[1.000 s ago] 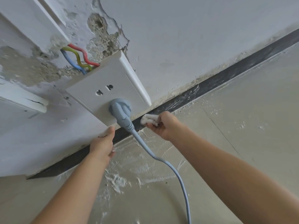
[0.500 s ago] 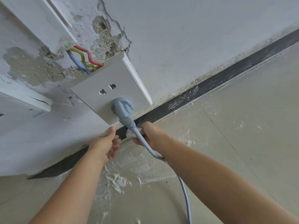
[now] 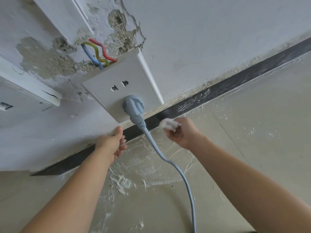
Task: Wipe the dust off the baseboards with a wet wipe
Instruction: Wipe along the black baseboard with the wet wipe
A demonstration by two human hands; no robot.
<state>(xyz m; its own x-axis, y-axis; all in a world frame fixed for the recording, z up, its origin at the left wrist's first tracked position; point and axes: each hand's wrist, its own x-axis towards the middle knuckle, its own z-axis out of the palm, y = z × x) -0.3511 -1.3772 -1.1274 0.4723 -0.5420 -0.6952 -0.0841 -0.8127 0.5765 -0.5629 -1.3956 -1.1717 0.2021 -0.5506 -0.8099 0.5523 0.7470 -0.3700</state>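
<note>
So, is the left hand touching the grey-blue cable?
Apart. The head view shows a strip of dark baseboard between the fingers of the left hand and the cable.

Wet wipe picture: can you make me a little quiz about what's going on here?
1. True or false: the right hand holds the wet wipe.
2. What colour is the plug in the socket? A red, B blue-grey, C black.
3. How many coloured wires stick out above the socket?
Key: 1 true; 2 B; 3 three.
</note>
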